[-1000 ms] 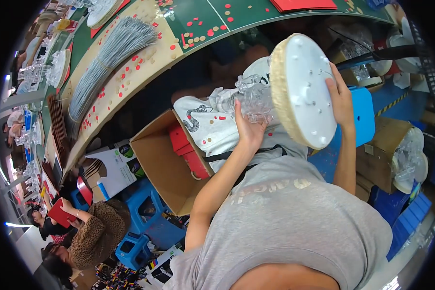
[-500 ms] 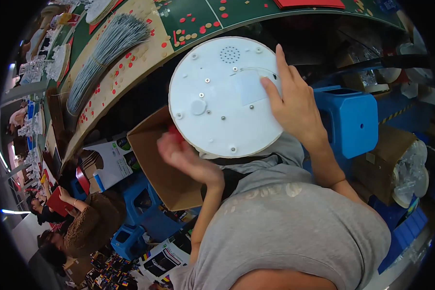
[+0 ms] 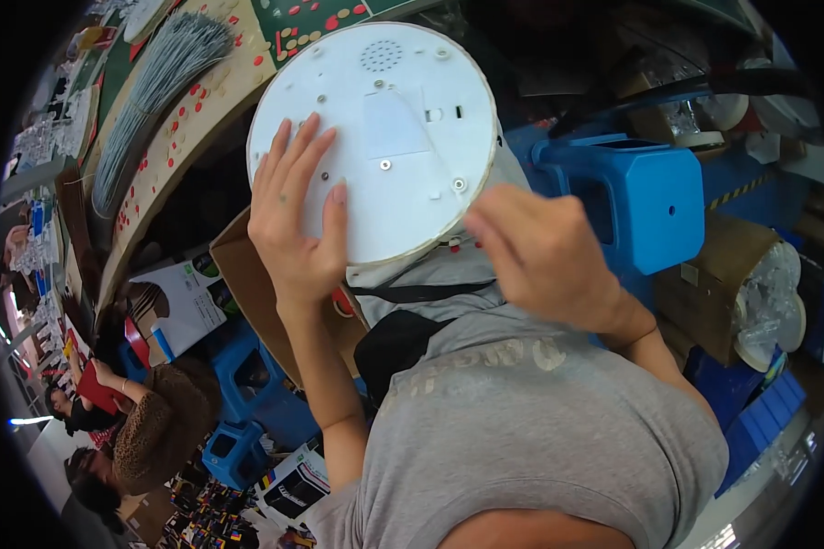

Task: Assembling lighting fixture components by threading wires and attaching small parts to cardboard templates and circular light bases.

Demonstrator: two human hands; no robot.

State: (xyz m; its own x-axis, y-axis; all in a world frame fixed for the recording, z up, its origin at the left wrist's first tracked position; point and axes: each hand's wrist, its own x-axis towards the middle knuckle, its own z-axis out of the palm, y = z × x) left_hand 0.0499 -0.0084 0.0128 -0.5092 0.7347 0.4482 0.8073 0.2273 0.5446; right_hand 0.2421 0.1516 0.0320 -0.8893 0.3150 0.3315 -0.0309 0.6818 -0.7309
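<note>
A round white plastic disc (image 3: 403, 206) lies over my lap, its face up. It has a cluster of small holes, metal screws, a rectangular patch with a thin wire and a small dark slot. My left hand (image 3: 293, 220) rests on the disc's left part, fingers spread and stretched out. At the lower right rim is my right hand (image 3: 554, 261), somewhat blurred, its fingers curled in and pressed together; whatever they hold, if anything, is hidden. Small red bits (image 3: 455, 244) show just under the disc's lower edge.
A curved bench (image 3: 169, 178) with a bundle of grey wires (image 3: 156, 101) and scattered red and tan pieces runs along the left. Below it stands an open cardboard box (image 3: 238, 256). On the right are a blue stool (image 3: 659, 206) and a box of clear plastic parts (image 3: 769, 302). Co-workers sit at far left.
The disc has moved left and turned. My left hand has come from the cardboard box onto the disc. My right hand has left the disc's face and curled at its lower right rim.
</note>
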